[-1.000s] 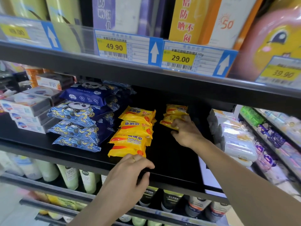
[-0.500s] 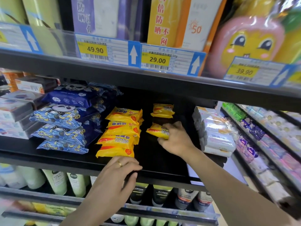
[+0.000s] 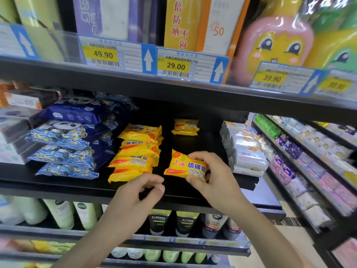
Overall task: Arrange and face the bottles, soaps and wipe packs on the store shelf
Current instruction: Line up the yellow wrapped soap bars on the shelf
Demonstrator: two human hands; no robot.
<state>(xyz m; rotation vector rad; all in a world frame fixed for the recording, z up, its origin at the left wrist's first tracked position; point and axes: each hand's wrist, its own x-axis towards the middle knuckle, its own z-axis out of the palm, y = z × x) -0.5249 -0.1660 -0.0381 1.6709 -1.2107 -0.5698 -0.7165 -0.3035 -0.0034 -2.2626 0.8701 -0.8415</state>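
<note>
My right hand (image 3: 214,178) grips a yellow sulfur soap pack (image 3: 183,165) by its right end, tilted, just above the front of the black shelf (image 3: 58,183). My left hand (image 3: 139,192) hovers at the shelf's front edge with fingers loosely curled, holding nothing, just below a stack of yellow soap packs (image 3: 138,151). Another yellow soap pack (image 3: 185,127) lies further back on the shelf. Blue panda wipe packs (image 3: 65,140) are stacked to the left of the soaps.
White wipe packs (image 3: 245,149) are piled at the shelf's right end. Boxed soaps (image 3: 13,128) stand at far left. Price tags (image 3: 175,64) line the shelf above. Tubes and bottles (image 3: 160,221) fill the shelf below. Another aisle shelf (image 3: 309,161) runs off to the right.
My right hand has pulled one yellow soap pack forward from the back of the shelf and turned its label to face me. My left hand has lifted off the shelf edge.
</note>
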